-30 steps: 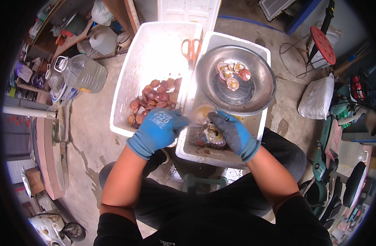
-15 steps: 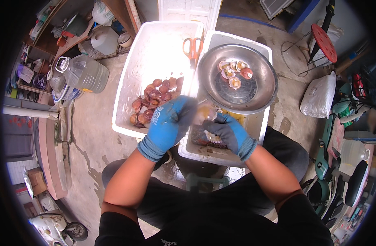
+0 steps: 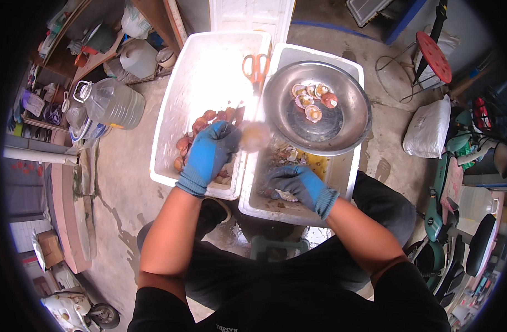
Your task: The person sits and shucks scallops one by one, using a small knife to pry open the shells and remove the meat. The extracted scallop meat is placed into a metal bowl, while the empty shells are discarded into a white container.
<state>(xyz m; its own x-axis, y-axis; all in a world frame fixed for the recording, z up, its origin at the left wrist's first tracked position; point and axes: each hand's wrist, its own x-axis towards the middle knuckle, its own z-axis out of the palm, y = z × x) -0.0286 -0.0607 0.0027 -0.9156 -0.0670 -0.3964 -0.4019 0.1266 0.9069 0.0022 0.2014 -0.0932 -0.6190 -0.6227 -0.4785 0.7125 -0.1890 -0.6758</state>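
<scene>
My left hand [image 3: 212, 148], in a blue and grey work glove, is closed on a blurred, pale scallop half [image 3: 255, 136], held up at the rim between the two white foam boxes. Beneath that hand lie several reddish-brown whole scallops [image 3: 201, 123] in the left foam box [image 3: 164, 133]. My right hand [image 3: 303, 183], gloved alike, is lowered into the right foam box [image 3: 347, 166], fingers closed around a ribbed scallop shell [image 3: 286, 195]. Opened scallops [image 3: 313, 113] sit in a metal basin [image 3: 353, 133] resting across the right box's far part.
Orange-handled scissors [image 3: 256, 66] stand at the left box's right wall. Shell scraps and yellowish liquid [image 3: 314, 161] lie in the right box. A large clear water jug [image 3: 118, 102] is on the floor at left; a white sack [image 3: 427, 130] and red-topped stool [image 3: 433, 58] are at right.
My hands have moved apart. The left went leftward with the pale scallop half; the right dropped lower into the right box with a shell.
</scene>
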